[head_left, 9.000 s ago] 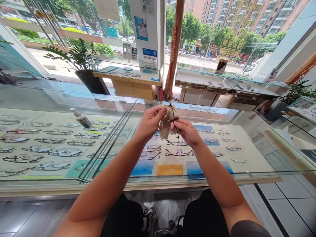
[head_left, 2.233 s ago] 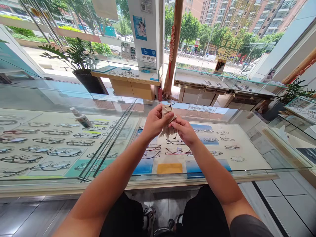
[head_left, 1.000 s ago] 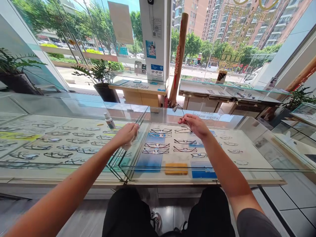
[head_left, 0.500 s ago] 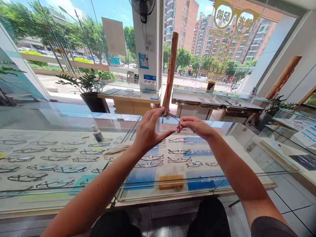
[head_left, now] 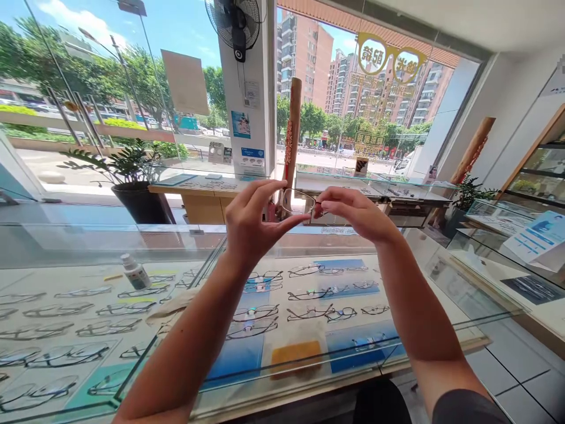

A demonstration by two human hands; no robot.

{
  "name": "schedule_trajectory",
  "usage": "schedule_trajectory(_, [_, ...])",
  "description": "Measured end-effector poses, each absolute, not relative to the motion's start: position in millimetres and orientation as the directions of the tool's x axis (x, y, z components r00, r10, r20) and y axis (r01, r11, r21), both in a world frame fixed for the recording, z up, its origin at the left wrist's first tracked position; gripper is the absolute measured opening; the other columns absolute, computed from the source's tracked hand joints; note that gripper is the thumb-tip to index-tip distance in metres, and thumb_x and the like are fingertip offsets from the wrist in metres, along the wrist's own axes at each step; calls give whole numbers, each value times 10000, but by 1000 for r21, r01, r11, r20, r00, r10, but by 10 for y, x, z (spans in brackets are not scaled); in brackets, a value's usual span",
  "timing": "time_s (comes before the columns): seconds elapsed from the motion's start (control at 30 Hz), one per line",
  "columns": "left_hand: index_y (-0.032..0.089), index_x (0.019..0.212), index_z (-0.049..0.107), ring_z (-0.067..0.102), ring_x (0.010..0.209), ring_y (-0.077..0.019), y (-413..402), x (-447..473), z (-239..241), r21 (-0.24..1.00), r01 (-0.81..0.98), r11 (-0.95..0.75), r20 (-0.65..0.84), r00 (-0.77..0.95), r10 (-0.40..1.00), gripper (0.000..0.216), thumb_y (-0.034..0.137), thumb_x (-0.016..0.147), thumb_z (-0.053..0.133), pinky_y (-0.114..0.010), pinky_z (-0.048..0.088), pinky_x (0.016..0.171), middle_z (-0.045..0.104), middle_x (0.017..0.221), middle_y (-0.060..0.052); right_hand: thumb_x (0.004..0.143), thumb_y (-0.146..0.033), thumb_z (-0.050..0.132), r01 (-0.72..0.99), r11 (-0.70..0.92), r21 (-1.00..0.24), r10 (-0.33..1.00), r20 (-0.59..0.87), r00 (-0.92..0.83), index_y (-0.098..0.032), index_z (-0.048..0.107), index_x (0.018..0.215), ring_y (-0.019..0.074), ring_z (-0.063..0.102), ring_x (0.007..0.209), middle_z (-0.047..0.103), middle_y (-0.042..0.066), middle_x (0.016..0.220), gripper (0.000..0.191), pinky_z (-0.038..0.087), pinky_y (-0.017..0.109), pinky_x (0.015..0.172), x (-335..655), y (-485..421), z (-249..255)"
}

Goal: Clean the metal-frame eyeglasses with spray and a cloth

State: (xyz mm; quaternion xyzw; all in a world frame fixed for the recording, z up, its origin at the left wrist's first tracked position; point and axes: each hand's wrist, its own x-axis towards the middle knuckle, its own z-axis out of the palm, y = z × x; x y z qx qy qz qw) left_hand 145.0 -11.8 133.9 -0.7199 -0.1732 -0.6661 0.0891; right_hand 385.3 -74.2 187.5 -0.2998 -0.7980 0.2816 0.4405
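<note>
Support the glasses (head_left: 299,202) above the tabletop (head_left: 180,240), pinched at one side in the right hand (head_left: 355,213), with the left hand (head_left: 253,219) spread wide around the other; cannot tell if touching. Better to press only along edges, without flexing or smudging.

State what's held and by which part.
Glasses: the right hand grips their right side; the left hand brackets them between finger and thumb, contact unclear.
</note>
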Motion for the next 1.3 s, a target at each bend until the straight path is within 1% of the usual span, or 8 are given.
schedule_trajectory(0.07, [244, 1230, 778, 757, 1126, -313, -72, 1434, 1339, 81, 414, -906, 996, -7, 86, 619, 581, 770, 1018, -456, 616, 1056, 790, 1197, -103, 1024, -422, 697, 305, 749, -589, 663, 680, -314, -295, 740, 1201, 243, 738, 1147, 783, 35, 1150, 222, 555, 473, 1098, 3834, -812, 1852])
schedule_trajectory(0.13, [255, 1253, 766, 761, 1093, -304, -25, 1407, 1329, 49, 465, -884, 998, -49, 29, 644, 599, 769, 1014, -454, 629, 1025, 794, 1192, -98, 976, -465, 773, 447, 779, -441, 570, 794, -211, -314, 683, 1348, 275, 716, 1272, 758, 49, 1320, 412, 542, 501, 1162, 3820, -856, 1780])
schedule_trajectory(0.27, [278, 1288, 748, 766, 1016, -286, 67, 1349, 1308, 10, 532, -846, 994, -95, -47, 639, 582, 789, 1007, -441, 634, 946, 804, 1193, -88, 921, -508, 845, 654, 690, -309, 490, 865, -109, -299, 635, 1438, 328, 692, 1362, 704, 100, 1490, 596, 564, 539, 1175, 3784, -825, 1589])
schedule_trajectory(0.53, [259, 1170, 767, 751, 913, -249, 206, 1280, 1235, 153, 522, -839, 987, -115, 108, 573, 620, 788, 995, -404, 624, 876, 795, 1078, -64, 989, -473, 814, 693, 643, -326, 470, 882, -21, -282, 719, 1287, 279, 773, 1170, 819, 61, 1248, 366, 619, 473, 1004, 3683, -622, 1403])
schedule_trajectory(0.73, [254, 1152, 788, 757, 893, -230, 238, 1221, 1218, 235, 476, -847, 969, -48, 242, 598, 678, 775, 978, -381, 652, 847, 806, 1068, -60, 973, -504, 825, 705, 624, -337, 475, 880, 0, -269, 743, 1259, 277, 776, 1108, 834, 70, 1211, 379, 620, 477, 982, 3703, -539, 1341])
schedule_trajectory(0.97, [282, 1187, 795, 767, 901, -212, 230, 1209, 1208, 293, 464, -836, 951, -56, 303, 509, 554, 811, 1004, -378, 659, 853, 818, 1101, -36, 926, -550, 864, 624, 597, -504, 532, 831, 161, -257, 718, 1272, 282, 789, 1122, 830, 82, 1207, 476, 652, 493, 996, 3635, -463, 1275])
schedule_trajectory(1.17, [297, 1146, 809, 762, 902, -215, 233, 1210, 1219, 316, 435, -843, 946, -73, 317, 483, 501, 774, 1039, -381, 661, 859, 806, 1073, -15, 891, -621, 875, 591, 562, -579, 584, 784, 213, -255, 723, 1241, 295, 784, 1141, 820, 91, 1179, 529, 655, 514, 1009, 3626, -433, 1274])
schedule_trajectory(1.3, [281, 1144, 802, 767, 940, -208, 304, 1208, 1216, 382, 343, -858, 920, -55, 388, 487, 511, 780, 1030, -365, 663, 873, 809, 1095, -27, 866, -645, 884, 568, 557, -606, 614, 761, 211, -273, 702, 1198, 295, 778, 1149, 813, 84, 1225, 531, 641, 534, 1036, 3666, -423, 1277])
